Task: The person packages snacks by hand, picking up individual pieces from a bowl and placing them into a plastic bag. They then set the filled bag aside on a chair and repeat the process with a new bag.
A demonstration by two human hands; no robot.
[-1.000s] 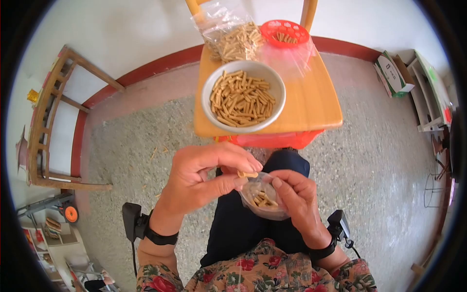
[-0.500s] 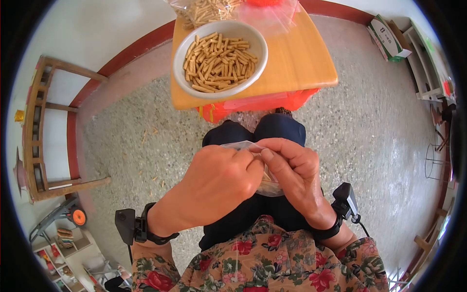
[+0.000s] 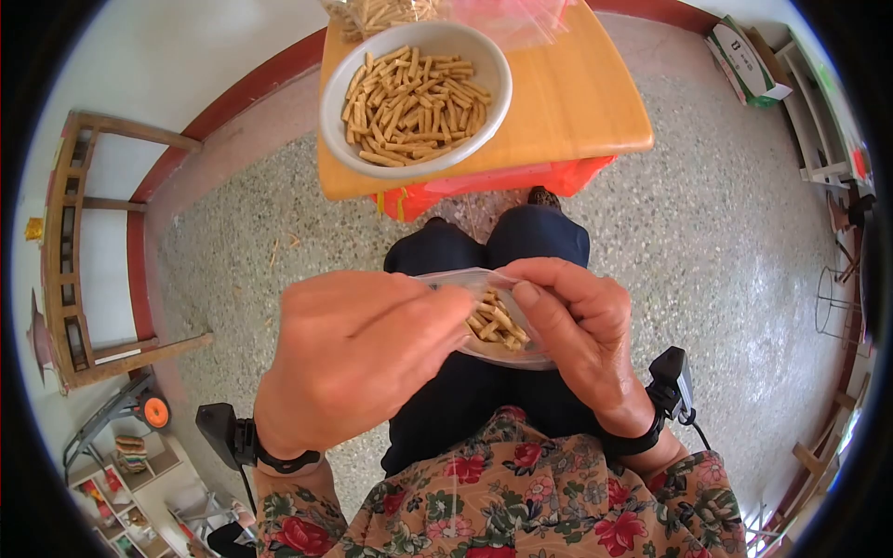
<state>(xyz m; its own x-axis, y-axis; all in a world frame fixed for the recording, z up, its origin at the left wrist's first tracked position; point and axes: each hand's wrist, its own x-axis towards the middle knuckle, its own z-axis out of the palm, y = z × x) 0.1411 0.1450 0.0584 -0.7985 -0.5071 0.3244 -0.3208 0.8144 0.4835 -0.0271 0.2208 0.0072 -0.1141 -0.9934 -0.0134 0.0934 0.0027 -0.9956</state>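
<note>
A small clear plastic bag (image 3: 498, 321) with several short tan sticks in it hangs over my lap between my hands. My right hand (image 3: 581, 335) pinches its top edge between thumb and fingers. At the bag's left side is my left hand (image 3: 358, 344), back of the hand up; its fingertips are blurred at the bag's rim, so their hold is unclear. Beyond my knees, a white bowl (image 3: 498, 102) full of the same tan sticks rests on the wooden table (image 3: 567, 102).
Behind the bowl lie a larger clear bag of sticks (image 3: 381, 14) and pinkish plastic bags (image 3: 507, 20). Red plastic (image 3: 549, 186) hangs below the table edge. A wooden frame (image 3: 70, 270) stands left; a carton (image 3: 744, 60) and shelf (image 3: 814, 121) are far right.
My left hand has moved left and nearer the camera, uncovering the sticks in the small bag. My right hand has shifted slightly right and still pinches the rim.
</note>
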